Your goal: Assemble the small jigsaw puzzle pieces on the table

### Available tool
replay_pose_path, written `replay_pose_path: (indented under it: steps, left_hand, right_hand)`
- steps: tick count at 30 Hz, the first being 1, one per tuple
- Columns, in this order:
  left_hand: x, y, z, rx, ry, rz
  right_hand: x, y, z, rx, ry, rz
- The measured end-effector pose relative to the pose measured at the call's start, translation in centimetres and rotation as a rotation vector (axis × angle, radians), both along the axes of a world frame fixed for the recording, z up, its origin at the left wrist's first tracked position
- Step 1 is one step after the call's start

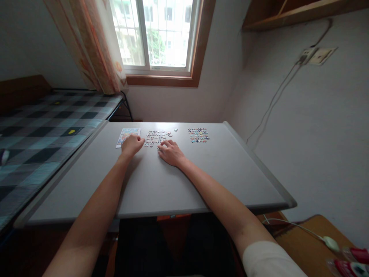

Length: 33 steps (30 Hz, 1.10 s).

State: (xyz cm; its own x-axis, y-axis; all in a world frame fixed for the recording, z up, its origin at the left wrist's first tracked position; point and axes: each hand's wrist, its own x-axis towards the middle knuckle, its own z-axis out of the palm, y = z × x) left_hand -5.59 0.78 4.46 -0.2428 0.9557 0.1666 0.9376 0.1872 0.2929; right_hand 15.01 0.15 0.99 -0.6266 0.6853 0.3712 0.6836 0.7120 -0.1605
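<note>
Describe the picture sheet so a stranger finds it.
On the table, find the far end's left part. The colourful picture sheet lies there, partly hidden by the left hand; unlike the small jigsaw pieces beside it, it is one pale-bordered rectangle.

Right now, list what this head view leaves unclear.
Head view:
Colourful rectangular picture sheet: lower part behind the bare left hand.
Small multicoloured jigsaw pieces: printed details too small.
Bare right hand: hides whatever lies under it.
Red, shiny packages: cut off by the edge.

There are 2 hands (171, 154), 2 clusters of puzzle pieces (198, 135), 1 picture sheet (128, 132), 1 table (164, 188), 1 bed (66, 115), 1 window (170, 34).
</note>
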Motion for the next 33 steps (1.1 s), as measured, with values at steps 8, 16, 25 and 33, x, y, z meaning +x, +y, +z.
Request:
replay_pose_path:
  steps: [8,16,25,33]
  left_hand:
    - [-0.32,0.22,-0.16,0.006,-0.006,-0.001]
    - [-0.18,0.08,-0.16,-0.009,-0.021,0.007]
    - [0.0,0.02,-0.04,0.002,-0.027,-0.015]
    - [0.09,0.0,-0.17,0.006,-0.028,-0.066]
  right_hand:
    - [-0.02,0.18,0.24,-0.064,-0.057,0.058]
    - [0.05,0.34,0.05,-0.052,-0.054,0.056]
    - [0.07,0.27,0.2,-0.069,-0.077,0.041]
    - [-0.24,0.22,-0.03,-0.045,0.088,-0.255]
